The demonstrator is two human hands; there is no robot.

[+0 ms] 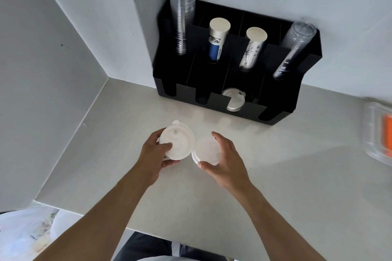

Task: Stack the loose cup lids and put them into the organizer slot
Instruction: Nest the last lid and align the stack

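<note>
I am holding two batches of white cup lids above the counter [275, 176]: left hand [152, 159] fingers clamped on the left lid stack [177, 144], right hand [227, 161] clamped on the right lid stack [206, 150]. Risk, as I judge it: rims misaligning while merging, so lids slip. Count: two held batches, one lid [233, 99] in the black organizer [265, 116], four cup stacks.

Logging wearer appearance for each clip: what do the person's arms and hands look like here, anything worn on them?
Both forearms are bare up to the frame edge, with no sleeves in view. The left hand and right hand wear no gloves; no rings, watch or bands show on the fingers or wrists. No markings or cables are visible.
</note>
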